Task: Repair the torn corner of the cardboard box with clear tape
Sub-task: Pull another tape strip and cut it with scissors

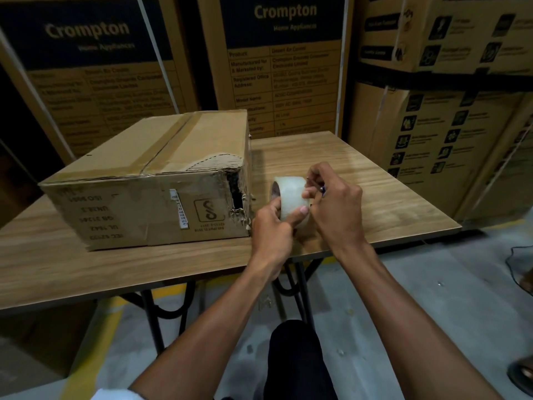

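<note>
Table: a wooden table point(360, 168) with dark metal legs stands on a grey floor.
Box: the cardboard box point(144, 180) sits on the table, at about 10 o'clock from the hands. Its print reads upside down.
Torn corner: the torn corner point(238, 194) is the box's near right corner. The cardboard there is ripped and ragged, and a dark hole shows inside. It is just beside the left hand, at about 10 o'clock from it.
Tape on box: an old strip of brown tape point(170, 142) runs along the top seam of the box.
Tape roll: the roll of clear tape point(290, 197) is held up over the table, just to the right of the torn corner, at about 3 o'clock from it.
Left hand: the left hand point(274, 229) grips the roll from below. Its thumb presses on the outside of the roll and a finger hooks into the hole in the middle.
Right hand: the right hand point(334, 203) is on the right side of the roll. Its fingertips pinch at the roll's edge. It also holds a small thin thing with a blue part point(321, 189); I cannot tell what that is.
Behind: tall brown cartons point(285, 53) with the word "Crompton" stand at 12 o'clock, past the table.
Below: a dark trouser leg point(297, 359) shows at 6 o'clock.
</note>
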### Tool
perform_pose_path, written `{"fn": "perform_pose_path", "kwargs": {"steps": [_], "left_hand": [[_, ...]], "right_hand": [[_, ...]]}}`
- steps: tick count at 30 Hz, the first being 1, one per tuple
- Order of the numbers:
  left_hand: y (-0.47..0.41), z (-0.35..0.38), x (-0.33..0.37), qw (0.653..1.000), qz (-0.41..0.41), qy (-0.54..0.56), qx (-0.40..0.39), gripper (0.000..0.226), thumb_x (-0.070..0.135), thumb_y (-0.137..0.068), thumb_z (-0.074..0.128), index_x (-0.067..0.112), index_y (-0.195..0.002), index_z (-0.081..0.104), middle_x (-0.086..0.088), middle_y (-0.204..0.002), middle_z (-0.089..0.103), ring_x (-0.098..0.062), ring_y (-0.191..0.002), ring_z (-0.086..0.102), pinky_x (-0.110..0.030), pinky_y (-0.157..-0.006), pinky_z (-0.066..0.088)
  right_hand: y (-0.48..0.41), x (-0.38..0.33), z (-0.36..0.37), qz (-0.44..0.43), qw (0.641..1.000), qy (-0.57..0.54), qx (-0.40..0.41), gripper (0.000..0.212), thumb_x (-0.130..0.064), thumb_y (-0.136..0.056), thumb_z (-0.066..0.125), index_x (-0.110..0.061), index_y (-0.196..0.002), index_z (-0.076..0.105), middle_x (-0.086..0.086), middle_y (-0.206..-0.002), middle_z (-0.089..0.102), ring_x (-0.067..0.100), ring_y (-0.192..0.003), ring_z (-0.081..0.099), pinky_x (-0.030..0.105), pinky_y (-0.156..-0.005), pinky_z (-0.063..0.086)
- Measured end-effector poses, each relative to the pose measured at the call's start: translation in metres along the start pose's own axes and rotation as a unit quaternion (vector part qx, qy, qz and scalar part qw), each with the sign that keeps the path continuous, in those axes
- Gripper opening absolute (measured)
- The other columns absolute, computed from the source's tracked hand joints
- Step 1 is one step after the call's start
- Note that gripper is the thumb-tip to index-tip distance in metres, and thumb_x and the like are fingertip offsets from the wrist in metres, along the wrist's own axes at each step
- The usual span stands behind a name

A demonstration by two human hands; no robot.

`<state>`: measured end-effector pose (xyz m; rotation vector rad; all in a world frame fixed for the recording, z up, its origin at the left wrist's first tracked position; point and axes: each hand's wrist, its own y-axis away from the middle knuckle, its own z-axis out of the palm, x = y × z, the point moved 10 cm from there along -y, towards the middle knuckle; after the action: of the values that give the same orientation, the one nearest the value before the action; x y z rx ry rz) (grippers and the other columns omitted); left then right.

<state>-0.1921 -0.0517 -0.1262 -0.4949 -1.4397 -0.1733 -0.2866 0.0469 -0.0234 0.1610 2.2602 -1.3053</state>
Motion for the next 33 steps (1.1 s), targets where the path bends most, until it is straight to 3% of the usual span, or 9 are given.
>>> {"fn": "perform_pose_path", "kwargs": {"steps": [2,5,7,11,14,19,22,25,33], "left_hand": [[0.001,-0.001,-0.001,1.0,-0.004,0.005,0.004,0.038,0.024,-0.086,0.077,0.014,-0.122,0.072,-0.008,-0.105,0.08,-0.029,-0.098,0.077,-0.058,-0.09,0.061],[0.003,-0.003,0.002,1.0,-0.005,0.005,0.014,0.043,0.031,-0.081,0.078,0.015,-0.12,0.073,-0.007,-0.105,0.08,-0.029,-0.1,0.077,-0.057,-0.092,0.06],[0.002,-0.004,0.002,1.0,-0.005,0.002,0.022,0.044,0.033,-0.08,0.077,0.015,-0.12,0.073,-0.005,-0.104,0.081,-0.028,-0.099,0.077,-0.056,-0.092,0.06],[0.002,-0.003,0.002,0.999,0.003,-0.027,0.023,0.04,0.038,-0.08,0.077,0.021,-0.116,0.075,0.0,-0.101,0.081,-0.024,-0.096,0.078,-0.054,-0.09,0.061],[0.003,-0.001,0.004,0.999,0.006,-0.044,0.014,0.039,0.042,-0.081,0.076,0.025,-0.116,0.075,0.003,-0.102,0.081,-0.021,-0.097,0.077,-0.052,-0.09,0.061],[0.004,0.0,0.005,0.999,0.006,-0.049,0.017,0.043,0.046,-0.079,0.074,0.025,-0.116,0.074,0.005,-0.103,0.081,-0.019,-0.098,0.077,-0.051,-0.091,0.061],[0.004,-0.002,0.005,0.999,0.002,-0.045,0.023,0.044,0.046,-0.079,0.074,0.024,-0.117,0.074,0.004,-0.103,0.081,-0.019,-0.099,0.076,-0.051,-0.091,0.061],[0.004,-0.004,0.006,0.999,0.002,-0.04,0.027,0.033,0.036,-0.087,0.076,0.024,-0.117,0.075,0.004,-0.104,0.081,-0.016,-0.099,0.076,-0.049,-0.092,0.061],[0.007,-0.004,0.006,0.999,-0.001,-0.028,0.023,0.031,0.031,-0.091,0.075,0.022,-0.121,0.073,0.004,-0.108,0.08,-0.016,-0.102,0.076,-0.049,-0.094,0.06]], "right_hand": [[0.0,0.002,0.001,0.02,1.0,-0.016,-0.007,0.029,0.016,-0.077,0.069,-0.007,-0.094,0.064,-0.003,-0.082,0.065,0.007,-0.072,0.069,0.011,-0.056,0.052],[-0.002,0.0,-0.001,0.023,0.999,-0.023,0.002,0.023,0.012,-0.084,0.068,-0.009,-0.095,0.064,-0.002,-0.083,0.067,0.005,-0.071,0.068,0.004,-0.058,0.049],[0.0,-0.003,-0.001,0.006,1.0,-0.007,0.0,0.022,0.008,-0.086,0.069,-0.01,-0.099,0.064,0.001,-0.087,0.071,0.006,-0.074,0.069,0.009,-0.061,0.051],[0.005,-0.006,0.004,-0.034,0.998,0.044,-0.028,0.03,0.008,-0.079,0.072,-0.008,-0.103,0.064,0.007,-0.089,0.075,0.021,-0.082,0.074,0.038,-0.067,0.06],[0.004,-0.008,0.003,-0.067,0.996,0.056,-0.027,0.028,0.008,-0.075,0.067,-0.005,-0.099,0.064,0.01,-0.085,0.073,0.027,-0.079,0.073,0.045,-0.063,0.059],[0.002,-0.01,-0.001,-0.071,0.996,0.048,-0.011,0.02,-0.006,-0.08,0.049,-0.006,-0.095,0.064,0.008,-0.082,0.073,0.026,-0.077,0.073,0.045,-0.063,0.06],[-0.004,-0.007,0.0,-0.052,0.997,0.044,-0.022,0.022,0.008,-0.079,0.065,-0.007,-0.095,0.065,0.005,-0.083,0.074,0.022,-0.077,0.074,0.041,-0.065,0.06],[-0.01,-0.007,0.006,-0.045,0.995,0.047,-0.069,0.027,0.004,-0.079,0.074,-0.01,-0.099,0.063,0.004,-0.089,0.074,0.02,-0.08,0.072,0.034,-0.069,0.06],[-0.01,-0.014,0.01,-0.083,0.987,0.062,-0.124,0.033,0.011,-0.074,0.07,-0.008,-0.101,0.063,0.006,-0.092,0.073,0.02,-0.082,0.07,0.028,-0.072,0.058]]}}
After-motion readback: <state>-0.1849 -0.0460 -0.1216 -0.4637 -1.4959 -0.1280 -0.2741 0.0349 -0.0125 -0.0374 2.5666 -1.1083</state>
